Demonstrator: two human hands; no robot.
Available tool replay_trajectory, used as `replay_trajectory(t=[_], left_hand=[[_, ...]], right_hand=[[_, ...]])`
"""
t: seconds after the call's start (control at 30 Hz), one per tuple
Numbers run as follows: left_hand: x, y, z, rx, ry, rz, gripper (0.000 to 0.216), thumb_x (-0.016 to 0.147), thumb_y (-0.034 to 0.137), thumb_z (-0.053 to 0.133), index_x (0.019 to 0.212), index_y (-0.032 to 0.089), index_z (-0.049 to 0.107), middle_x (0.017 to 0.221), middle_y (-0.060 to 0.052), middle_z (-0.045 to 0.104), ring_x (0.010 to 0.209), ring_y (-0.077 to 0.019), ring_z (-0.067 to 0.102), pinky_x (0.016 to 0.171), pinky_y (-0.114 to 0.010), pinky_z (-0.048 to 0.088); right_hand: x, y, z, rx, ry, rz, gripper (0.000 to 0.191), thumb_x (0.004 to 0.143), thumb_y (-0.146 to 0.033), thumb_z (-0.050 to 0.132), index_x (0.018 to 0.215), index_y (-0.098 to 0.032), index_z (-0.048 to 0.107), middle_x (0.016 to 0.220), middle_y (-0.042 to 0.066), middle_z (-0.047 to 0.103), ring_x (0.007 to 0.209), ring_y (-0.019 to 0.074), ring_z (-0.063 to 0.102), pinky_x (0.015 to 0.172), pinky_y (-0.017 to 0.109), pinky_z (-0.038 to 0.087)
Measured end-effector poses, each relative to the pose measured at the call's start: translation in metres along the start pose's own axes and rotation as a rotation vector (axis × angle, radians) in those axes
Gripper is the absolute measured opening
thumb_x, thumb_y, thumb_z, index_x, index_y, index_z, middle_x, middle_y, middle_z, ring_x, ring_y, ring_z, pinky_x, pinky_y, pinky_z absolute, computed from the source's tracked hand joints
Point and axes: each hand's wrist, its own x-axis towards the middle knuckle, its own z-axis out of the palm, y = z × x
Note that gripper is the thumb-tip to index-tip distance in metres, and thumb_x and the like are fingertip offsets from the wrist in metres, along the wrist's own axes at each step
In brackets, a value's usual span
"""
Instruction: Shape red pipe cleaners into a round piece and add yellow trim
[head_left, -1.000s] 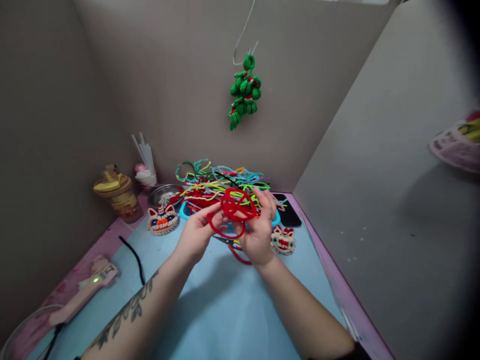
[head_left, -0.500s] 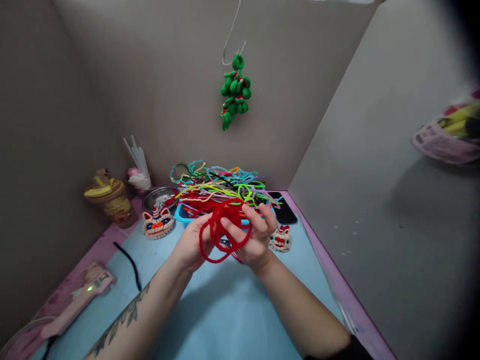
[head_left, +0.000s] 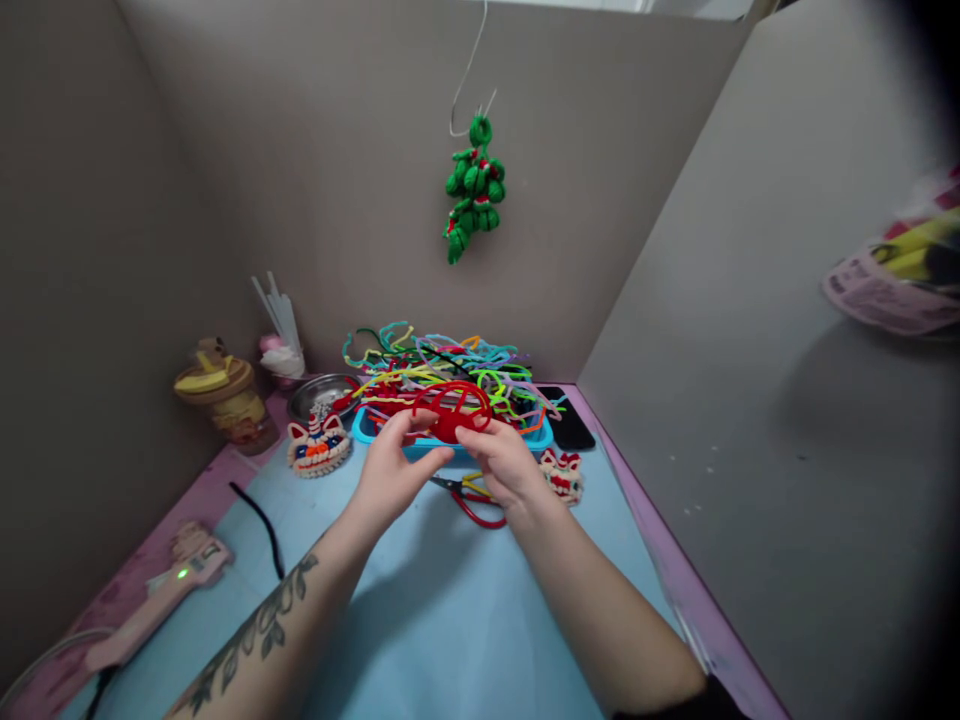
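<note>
A loosely coiled red pipe cleaner (head_left: 457, 402), with a denser red part at its lower middle, is in front of the blue tray (head_left: 442, 447). My right hand (head_left: 506, 460) pinches it from the right, thumb on the dense part. Left of it is my left hand (head_left: 397, 465), its thumb stretched away from the fingers, whose tips reach the coil's edge. Beneath the hands, scissors (head_left: 480, 505) with red and yellow handles lie on the blue mat (head_left: 450, 610), partly hidden by my right hand. Many coloured pipe cleaners (head_left: 450, 350) heap over the tray.
Lion-like faces (head_left: 319, 447) (head_left: 562, 476) flank the tray. A metal bowl (head_left: 322, 392), a lidded cup (head_left: 232, 410) and a phone (head_left: 570, 420) stand or lie farther back. At left are a pink glue gun (head_left: 157, 610) and a black strip (head_left: 259, 525). A green ornament (head_left: 476, 190) hangs above.
The red coil has moved up and away from me, toward the tray. My left thumb and fingers have spread apart. My right fingers have turned down, and the scissors show more.
</note>
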Motion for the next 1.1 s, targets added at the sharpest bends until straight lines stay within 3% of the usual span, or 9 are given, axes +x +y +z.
replay_trajectory(t=[0.17,0.3,0.43,0.53,0.63,0.77,0.93,1.0,1.1], left_hand=[[0.001,-0.004,-0.001,0.053,0.013,0.071,0.040,0.067,0.029,0.071,0.104,0.020,0.058,0.110,-0.006,0.065,0.095,-0.0212,0.063,0.089,-0.039,0.048],[0.007,-0.008,-0.008,-0.137,-0.048,-0.069,0.048,0.066,0.030,0.073,0.109,0.017,0.054,0.098,-0.006,0.068,0.086,-0.0200,0.065,0.085,-0.037,0.049],[0.010,-0.004,-0.013,-0.374,-0.123,-0.202,0.057,0.065,0.030,0.076,0.114,0.016,0.049,0.091,-0.005,0.069,0.086,-0.0205,0.066,0.080,-0.033,0.050],[0.009,-0.001,-0.012,-0.456,-0.191,-0.259,0.057,0.066,0.027,0.077,0.113,0.016,0.049,0.091,-0.004,0.067,0.084,-0.0172,0.065,0.076,-0.029,0.049],[0.007,-0.002,-0.010,-0.492,-0.229,-0.274,0.054,0.066,0.024,0.077,0.111,0.015,0.049,0.092,-0.003,0.065,0.083,-0.0137,0.062,0.076,-0.026,0.047],[0.006,-0.001,-0.010,-0.469,-0.287,-0.257,0.051,0.068,0.023,0.075,0.112,0.017,0.049,0.085,0.000,0.064,0.074,-0.0112,0.060,0.068,-0.023,0.045],[0.004,0.004,-0.012,-0.426,-0.352,-0.237,0.051,0.069,0.023,0.073,0.114,0.017,0.050,0.090,-0.003,0.065,0.077,-0.0140,0.061,0.068,-0.026,0.047],[0.004,0.004,-0.011,-0.417,-0.324,-0.222,0.051,0.070,0.024,0.072,0.115,0.017,0.050,0.094,-0.005,0.066,0.082,-0.0163,0.063,0.072,-0.028,0.049],[0.005,0.001,-0.010,-0.435,-0.227,-0.158,0.050,0.072,0.025,0.072,0.115,0.017,0.049,0.104,-0.008,0.067,0.094,-0.0197,0.065,0.083,-0.032,0.050]], right_hand=[[-0.006,0.001,0.003,-0.203,-0.111,-0.112,0.019,0.064,-0.034,0.076,0.077,-0.019,0.073,0.101,0.005,0.070,0.104,0.0229,0.061,0.101,0.040,0.040],[-0.008,-0.020,-0.008,-0.563,-0.251,-0.234,0.019,0.072,-0.034,0.070,0.084,-0.021,0.075,0.121,0.007,0.063,0.120,0.0253,0.053,0.106,0.041,0.035],[-0.006,-0.035,-0.021,-0.730,-0.035,-0.367,0.013,0.075,-0.031,0.065,0.076,-0.020,0.073,0.101,0.009,0.068,0.103,0.0233,0.061,0.096,0.040,0.043],[-0.003,-0.032,-0.022,-0.770,0.024,-0.391,0.015,0.076,-0.032,0.063,0.079,-0.019,0.071,0.090,0.007,0.066,0.092,0.0211,0.062,0.087,0.038,0.048],[-0.001,-0.025,-0.019,-0.765,-0.007,-0.366,0.019,0.073,-0.032,0.066,0.085,-0.019,0.071,0.102,0.008,0.061,0.102,0.0219,0.060,0.090,0.037,0.048],[-0.003,-0.024,-0.018,-0.804,-0.049,-0.360,0.012,0.072,-0.030,0.067,0.079,-0.020,0.070,0.123,0.009,0.053,0.120,0.0235,0.051,0.104,0.041,0.038],[-0.008,-0.028,-0.016,-0.833,-0.068,-0.378,0.009,0.075,-0.029,0.065,0.075,-0.020,0.067,0.126,0.010,0.052,0.125,0.0244,0.048,0.106,0.044,0.036],[-0.010,-0.028,-0.014,-0.909,0.017,-0.472,0.007,0.076,-0.027,0.065,0.077,-0.020,0.066,0.123,0.011,0.053,0.126,0.0255,0.046,0.106,0.046,0.035],[-0.015,-0.027,-0.009,-1.056,0.177,-0.754,0.005,0.078,-0.025,0.064,0.076,-0.022,0.067,0.124,0.009,0.053,0.128,0.0269,0.042,0.107,0.050,0.033]])
